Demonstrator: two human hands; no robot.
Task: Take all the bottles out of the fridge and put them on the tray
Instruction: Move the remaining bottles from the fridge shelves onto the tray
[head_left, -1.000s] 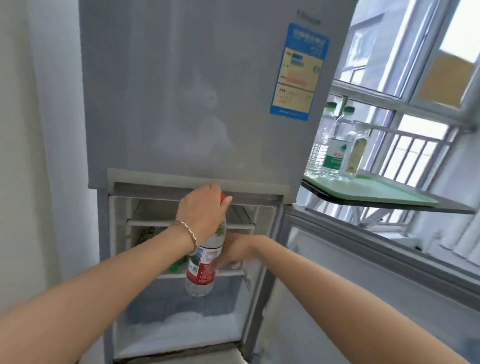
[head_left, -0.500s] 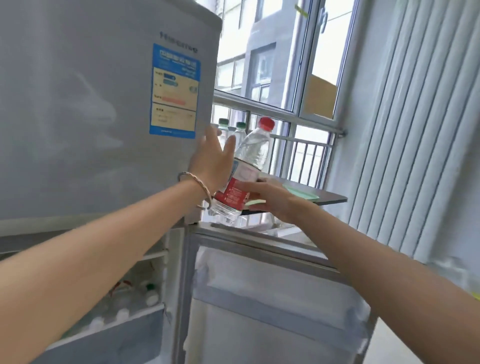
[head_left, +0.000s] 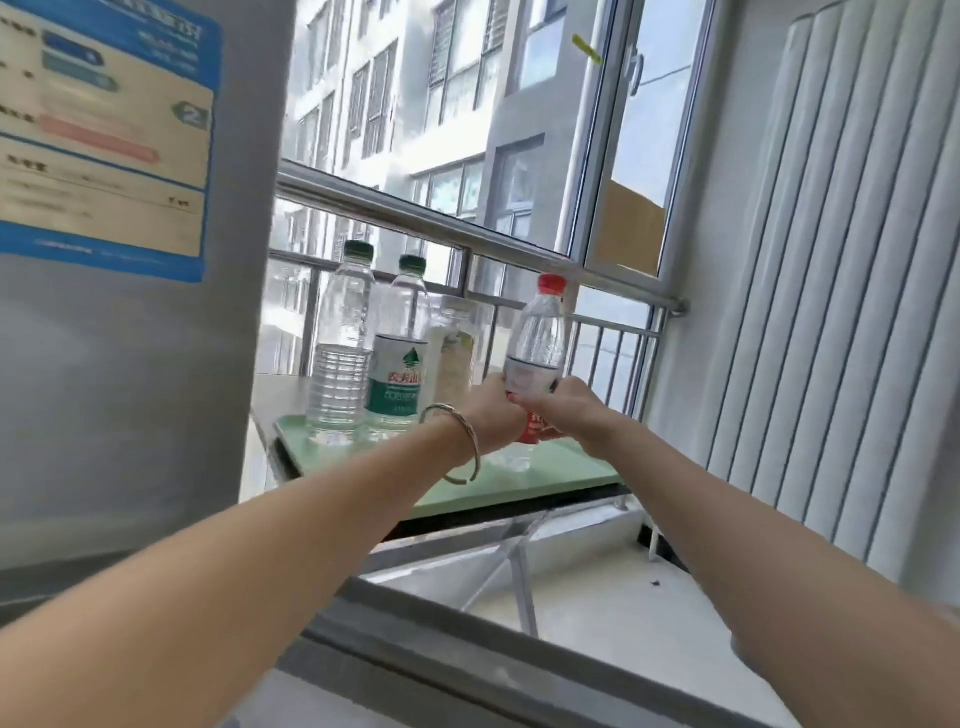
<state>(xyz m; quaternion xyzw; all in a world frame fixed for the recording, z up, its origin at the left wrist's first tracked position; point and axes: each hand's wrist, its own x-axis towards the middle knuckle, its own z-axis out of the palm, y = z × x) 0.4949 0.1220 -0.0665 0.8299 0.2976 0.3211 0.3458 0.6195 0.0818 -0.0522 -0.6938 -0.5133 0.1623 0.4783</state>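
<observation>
Red-cap bottle: held upright at frame centre, over the middle of the tray; whether its base touches the tray cannot be told.
Left hand: wrapped around the bottle's lower body from the left; a metal bangle is worn at the wrist.
Right hand: closed on the same bottle from the right, fingers over the red label.
Tray: pale green, seen on a dark ledge centre frame, below the window railing.
Unlabelled green-cap bottle: stood upright on the tray's left end.
Green-label bottle: stood just right of it, touching or nearly so.
Third bottle: pale label, partly hidden behind the left hand, cap not made out.
Fridge: grey wall fills frame left; blue energy sticker at upper left.
</observation>
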